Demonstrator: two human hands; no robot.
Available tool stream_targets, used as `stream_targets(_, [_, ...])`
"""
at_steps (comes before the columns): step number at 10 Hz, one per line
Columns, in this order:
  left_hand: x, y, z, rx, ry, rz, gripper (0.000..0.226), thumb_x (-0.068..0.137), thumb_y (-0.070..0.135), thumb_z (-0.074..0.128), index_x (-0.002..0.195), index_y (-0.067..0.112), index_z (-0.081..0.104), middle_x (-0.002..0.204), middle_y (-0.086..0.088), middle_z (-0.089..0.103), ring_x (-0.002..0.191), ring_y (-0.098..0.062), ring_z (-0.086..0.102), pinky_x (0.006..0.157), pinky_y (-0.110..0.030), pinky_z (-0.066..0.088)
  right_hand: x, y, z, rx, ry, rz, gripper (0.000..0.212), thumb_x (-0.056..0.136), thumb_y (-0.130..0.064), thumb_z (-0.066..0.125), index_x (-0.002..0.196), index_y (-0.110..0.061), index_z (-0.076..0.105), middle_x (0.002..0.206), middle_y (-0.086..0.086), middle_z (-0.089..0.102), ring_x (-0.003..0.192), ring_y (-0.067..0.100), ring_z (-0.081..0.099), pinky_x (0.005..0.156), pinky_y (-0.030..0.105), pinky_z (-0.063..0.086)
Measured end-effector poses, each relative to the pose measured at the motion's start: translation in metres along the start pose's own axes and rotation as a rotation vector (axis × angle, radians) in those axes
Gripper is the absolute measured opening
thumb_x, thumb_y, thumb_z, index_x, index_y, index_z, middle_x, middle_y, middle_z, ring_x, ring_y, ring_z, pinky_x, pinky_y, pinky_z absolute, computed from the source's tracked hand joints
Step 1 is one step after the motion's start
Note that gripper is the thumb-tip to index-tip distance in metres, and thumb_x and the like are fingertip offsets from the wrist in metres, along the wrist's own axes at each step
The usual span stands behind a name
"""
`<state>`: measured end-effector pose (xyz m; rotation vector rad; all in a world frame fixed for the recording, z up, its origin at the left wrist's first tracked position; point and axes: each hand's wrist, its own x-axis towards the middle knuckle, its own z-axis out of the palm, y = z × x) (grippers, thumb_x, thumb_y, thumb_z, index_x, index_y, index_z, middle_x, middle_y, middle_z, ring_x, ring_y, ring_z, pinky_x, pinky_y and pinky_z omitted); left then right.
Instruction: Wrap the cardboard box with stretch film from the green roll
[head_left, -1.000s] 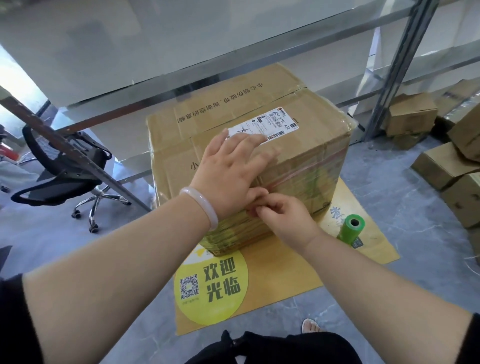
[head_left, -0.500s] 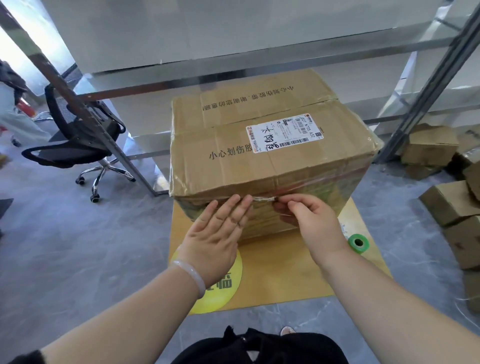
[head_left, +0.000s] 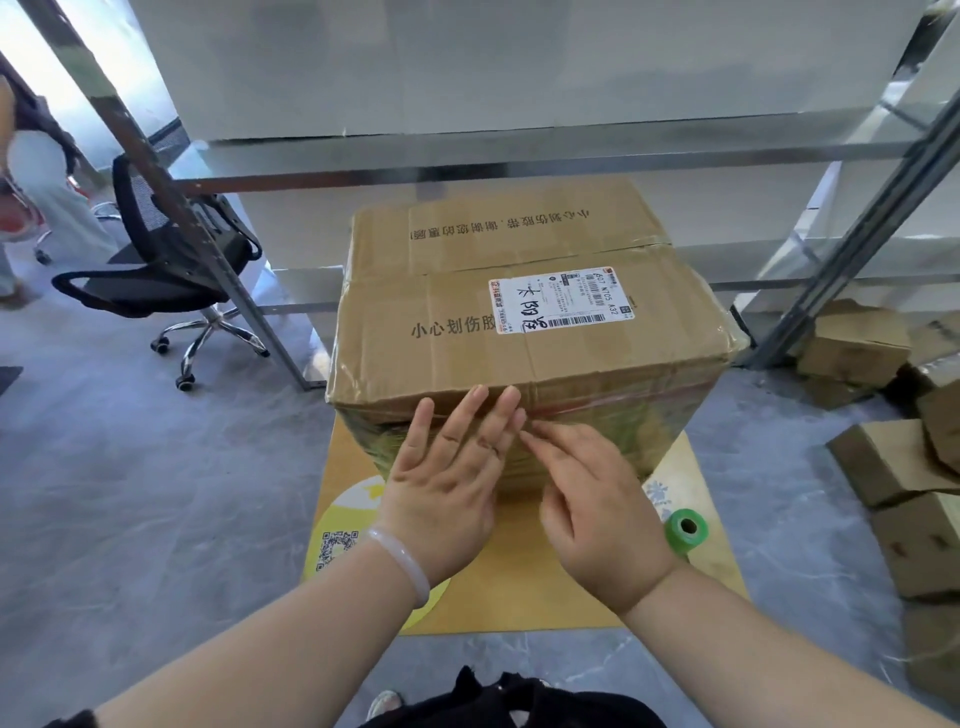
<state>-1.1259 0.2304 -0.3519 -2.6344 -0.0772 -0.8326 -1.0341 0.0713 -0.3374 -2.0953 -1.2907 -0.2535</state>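
Note:
A large cardboard box (head_left: 519, 332) with a white shipping label stands on a yellow floor mat (head_left: 545, 587). Shiny stretch film covers its front and side faces. My left hand (head_left: 447, 478) lies flat against the box's front face, fingers spread and reaching the top edge. My right hand (head_left: 597, 504) is just right of it, fingers extended toward the left hand's fingertips against the film, holding nothing that I can see. The green roll (head_left: 685, 530) lies on the mat, to the right of my right hand, apart from both hands.
A metal shelf frame (head_left: 467, 171) stands behind the box, with a slanted post (head_left: 171, 187) at left. A black office chair (head_left: 171, 260) sits at left. Several small cardboard boxes (head_left: 893, 467) are piled on the grey floor at right. A person stands at the far left edge.
My left hand came down from the box's top onto its front face. My right hand let go of the pinched film end and now rests with fingers stretched out. The camera view shifted.

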Motion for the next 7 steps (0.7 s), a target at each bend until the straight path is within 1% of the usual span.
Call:
stream_targets(1, [-0.001, -0.008, -0.004, 0.012, 0.016, 0.014, 0.071, 0.08, 0.026, 0.062, 0.15, 0.018, 0.047, 0.162, 0.0, 0.027, 0.151, -0.026, 0.023, 0.122, -0.052, 0.009, -0.009, 0.006, 0.003, -0.288, -0.068, -0.149, 0.057, 0.079, -0.014, 0.045, 0.136, -0.006, 0.051, 0.148, 0.009, 0.042, 0.139, 0.027, 0.035, 0.111, 0.048, 0.032])
stream_targets(2, [-0.018, -0.014, -0.005, 0.038, -0.012, -0.002, 0.077, 0.08, 0.028, 0.063, 0.153, 0.018, 0.04, 0.164, -0.004, 0.023, 0.151, -0.027, 0.017, 0.123, -0.053, 0.008, -0.016, 0.011, 0.003, -0.434, -0.117, -0.265, 0.065, 0.078, -0.015, 0.047, 0.142, -0.006, 0.043, 0.155, 0.007, 0.028, 0.145, 0.026, 0.023, 0.113, 0.051, 0.027])
stream_targets(3, [-0.035, -0.009, -0.004, 0.064, -0.099, -0.019, 0.082, 0.08, 0.031, 0.059, 0.155, 0.015, 0.032, 0.167, -0.005, 0.016, 0.152, -0.027, 0.018, 0.124, -0.052, 0.009, -0.012, 0.015, 0.003, -0.545, -0.157, -0.298, 0.073, 0.077, -0.018, 0.053, 0.146, -0.006, 0.034, 0.159, 0.005, 0.019, 0.147, 0.024, 0.016, 0.116, 0.051, 0.019])
stream_targets(4, [-0.033, -0.005, -0.001, 0.097, -0.187, -0.074, 0.082, 0.081, 0.034, 0.055, 0.156, 0.013, 0.027, 0.167, -0.006, 0.008, 0.153, -0.027, 0.017, 0.125, -0.051, 0.004, -0.002, 0.022, 0.003, -0.623, -0.152, -0.305, 0.075, 0.077, -0.019, 0.054, 0.148, -0.008, 0.031, 0.16, 0.003, 0.016, 0.147, 0.022, 0.014, 0.117, 0.05, 0.014])
stream_targets(5, [-0.028, -0.005, -0.001, 0.111, -0.227, -0.096, 0.086, 0.08, 0.035, 0.06, 0.156, 0.013, 0.026, 0.167, -0.005, 0.008, 0.153, -0.027, 0.01, 0.125, -0.052, 0.002, 0.005, 0.03, -0.002, -0.683, -0.167, -0.343, 0.077, 0.077, -0.017, 0.054, 0.149, -0.011, 0.028, 0.16, 0.001, 0.017, 0.147, 0.02, 0.016, 0.117, 0.05, 0.015])
stream_targets(6, [-0.03, -0.007, -0.008, 0.065, -0.2, -0.085, 0.09, 0.076, 0.036, 0.068, 0.156, 0.017, 0.031, 0.167, -0.005, 0.017, 0.153, -0.027, 0.016, 0.124, -0.052, 0.009, 0.004, 0.031, -0.006, -0.655, -0.164, -0.368, 0.076, 0.077, -0.018, 0.054, 0.149, -0.012, 0.029, 0.159, 0.001, 0.018, 0.146, 0.02, 0.017, 0.116, 0.051, 0.019])
stream_targets(7, [-0.014, -0.01, -0.023, -0.012, -0.167, -0.109, 0.088, 0.075, 0.04, 0.068, 0.155, 0.023, 0.036, 0.165, -0.006, 0.023, 0.151, -0.027, 0.022, 0.121, -0.055, 0.018, 0.008, 0.021, -0.017, -0.587, -0.172, -0.322, 0.075, 0.079, -0.026, 0.055, 0.148, -0.013, 0.03, 0.159, 0.004, 0.019, 0.146, 0.023, 0.017, 0.114, 0.052, 0.023])
